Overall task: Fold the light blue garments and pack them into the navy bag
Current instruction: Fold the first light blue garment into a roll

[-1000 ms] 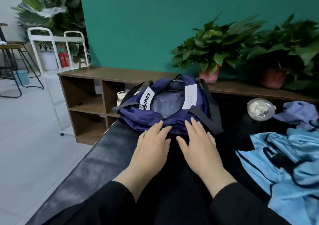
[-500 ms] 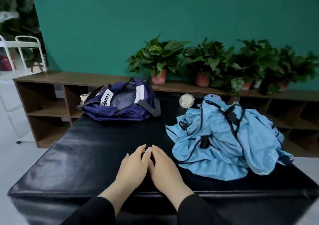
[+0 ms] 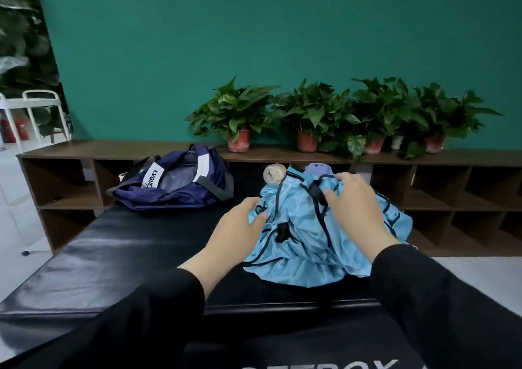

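Note:
A crumpled heap of light blue garments (image 3: 305, 241) with dark trim lies on the right part of the black padded bench (image 3: 113, 250). My left hand (image 3: 237, 227) touches the heap's left edge with its fingers spread and slightly bent. My right hand (image 3: 353, 199) rests on top of the heap, its fingers loosely bent over the fabric. The navy bag (image 3: 172, 185) sits unzipped at the bench's far left, apart from both hands, with white labels on it.
A round clear lid or cup (image 3: 273, 174) and a lilac item (image 3: 317, 168) lie behind the heap. A low brown shelf unit (image 3: 84, 153) with potted plants (image 3: 237, 114) runs along the teal wall. A white rack (image 3: 34, 105) stands far left.
Both hands left the bench surface near its front edge and moved forward and right onto the light blue heap. The view also shifted right from the bag.

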